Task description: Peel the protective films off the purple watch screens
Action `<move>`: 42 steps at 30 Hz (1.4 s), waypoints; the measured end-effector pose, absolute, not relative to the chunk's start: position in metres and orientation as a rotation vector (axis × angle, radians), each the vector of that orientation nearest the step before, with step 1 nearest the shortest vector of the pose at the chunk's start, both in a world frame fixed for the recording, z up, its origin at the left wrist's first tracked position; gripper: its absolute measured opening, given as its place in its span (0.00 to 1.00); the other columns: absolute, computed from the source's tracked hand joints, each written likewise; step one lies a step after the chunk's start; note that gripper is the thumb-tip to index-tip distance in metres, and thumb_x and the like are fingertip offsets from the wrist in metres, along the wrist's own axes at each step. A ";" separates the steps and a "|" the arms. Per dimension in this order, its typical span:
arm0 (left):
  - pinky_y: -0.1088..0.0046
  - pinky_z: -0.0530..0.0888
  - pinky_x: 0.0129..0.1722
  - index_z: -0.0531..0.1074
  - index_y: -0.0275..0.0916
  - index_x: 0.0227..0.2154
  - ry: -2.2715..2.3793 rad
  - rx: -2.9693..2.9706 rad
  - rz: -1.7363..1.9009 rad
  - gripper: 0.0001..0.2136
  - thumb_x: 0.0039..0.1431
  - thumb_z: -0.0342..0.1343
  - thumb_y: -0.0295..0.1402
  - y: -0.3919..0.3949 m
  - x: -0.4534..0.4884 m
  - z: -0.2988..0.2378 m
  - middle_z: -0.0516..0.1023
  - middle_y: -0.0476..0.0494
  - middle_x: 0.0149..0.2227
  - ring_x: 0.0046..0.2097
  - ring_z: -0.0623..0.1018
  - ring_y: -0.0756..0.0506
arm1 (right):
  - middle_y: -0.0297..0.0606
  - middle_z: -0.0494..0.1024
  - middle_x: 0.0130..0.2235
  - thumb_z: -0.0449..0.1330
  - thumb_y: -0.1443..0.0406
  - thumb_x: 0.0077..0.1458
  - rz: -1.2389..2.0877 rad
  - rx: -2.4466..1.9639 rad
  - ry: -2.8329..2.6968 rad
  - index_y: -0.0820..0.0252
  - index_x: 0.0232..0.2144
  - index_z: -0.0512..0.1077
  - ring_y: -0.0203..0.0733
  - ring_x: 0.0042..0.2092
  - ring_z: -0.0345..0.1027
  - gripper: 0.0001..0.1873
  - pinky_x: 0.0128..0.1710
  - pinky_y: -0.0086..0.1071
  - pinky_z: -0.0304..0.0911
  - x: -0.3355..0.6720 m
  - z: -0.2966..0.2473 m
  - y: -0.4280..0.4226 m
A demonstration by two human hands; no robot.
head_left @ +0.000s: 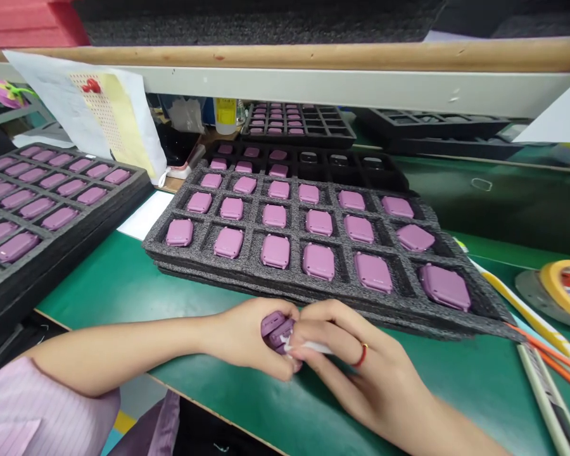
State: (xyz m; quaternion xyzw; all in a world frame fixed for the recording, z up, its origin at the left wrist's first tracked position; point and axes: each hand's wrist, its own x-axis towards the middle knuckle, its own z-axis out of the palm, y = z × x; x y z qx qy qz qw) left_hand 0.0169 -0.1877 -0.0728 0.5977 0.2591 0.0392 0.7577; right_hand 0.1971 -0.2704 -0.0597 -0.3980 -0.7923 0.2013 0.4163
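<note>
Head view: the left hand (244, 335) grips small purple casings (281, 331), just nearer than the foam tray (247, 276); the right hand (384, 367) pinches a thin white piece (317, 347) at them, contact blurred; best keep the left grip steady, the white tip's pressure light.

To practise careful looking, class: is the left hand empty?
No, the left hand holds purple parts, while the right hand pinches a slim white item.
</note>
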 end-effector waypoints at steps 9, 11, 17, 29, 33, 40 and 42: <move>0.78 0.64 0.27 0.68 0.38 0.30 0.596 1.318 0.103 0.14 0.40 0.66 0.25 -0.190 0.017 -0.074 0.68 0.59 0.24 0.25 0.64 0.56 | 0.35 0.72 0.37 0.58 0.74 0.62 0.446 -1.074 -1.947 0.56 0.40 0.72 0.34 0.36 0.71 0.09 0.36 0.26 0.70 0.201 -0.064 -0.269; 0.78 0.63 0.27 0.68 0.37 0.30 0.601 1.330 0.101 0.14 0.39 0.66 0.25 -0.191 0.016 -0.075 0.68 0.59 0.24 0.25 0.64 0.56 | 0.35 0.72 0.36 0.58 0.74 0.62 0.444 -1.061 -1.938 0.57 0.39 0.72 0.35 0.36 0.71 0.08 0.36 0.26 0.70 0.200 -0.064 -0.269; 0.79 0.64 0.28 0.67 0.38 0.28 0.573 1.281 0.119 0.14 0.39 0.65 0.23 -0.190 0.017 -0.072 0.67 0.60 0.23 0.26 0.65 0.56 | 0.36 0.74 0.38 0.57 0.74 0.63 0.467 -0.988 -1.963 0.55 0.43 0.72 0.35 0.37 0.72 0.10 0.37 0.27 0.72 0.197 -0.063 -0.271; 0.80 0.63 0.26 0.67 0.38 0.30 0.586 1.336 0.117 0.14 0.41 0.65 0.23 -0.191 0.016 -0.074 0.67 0.60 0.24 0.25 0.64 0.57 | 0.36 0.74 0.37 0.58 0.73 0.62 0.471 -1.061 -1.960 0.55 0.42 0.73 0.36 0.36 0.72 0.09 0.37 0.28 0.71 0.199 -0.065 -0.271; 0.81 0.63 0.25 0.68 0.37 0.32 0.596 1.324 0.094 0.15 0.40 0.65 0.23 -0.189 0.016 -0.074 0.67 0.59 0.24 0.25 0.64 0.57 | 0.35 0.74 0.36 0.58 0.73 0.62 0.464 -1.056 -1.923 0.56 0.41 0.73 0.35 0.35 0.71 0.08 0.36 0.27 0.71 0.199 -0.065 -0.271; 0.80 0.64 0.26 0.68 0.37 0.31 0.587 1.350 0.149 0.14 0.41 0.65 0.24 -0.191 0.016 -0.074 0.66 0.60 0.23 0.25 0.64 0.57 | 0.36 0.74 0.36 0.58 0.73 0.63 0.401 -1.125 -1.954 0.56 0.41 0.74 0.35 0.35 0.72 0.08 0.37 0.28 0.72 0.200 -0.063 -0.272; 0.79 0.66 0.28 0.69 0.37 0.33 0.608 1.345 0.185 0.15 0.40 0.66 0.24 -0.193 0.015 -0.071 0.69 0.58 0.25 0.26 0.66 0.56 | 0.36 0.75 0.34 0.59 0.72 0.62 0.336 -1.132 -1.931 0.56 0.40 0.74 0.36 0.35 0.73 0.07 0.35 0.28 0.71 0.203 -0.057 -0.274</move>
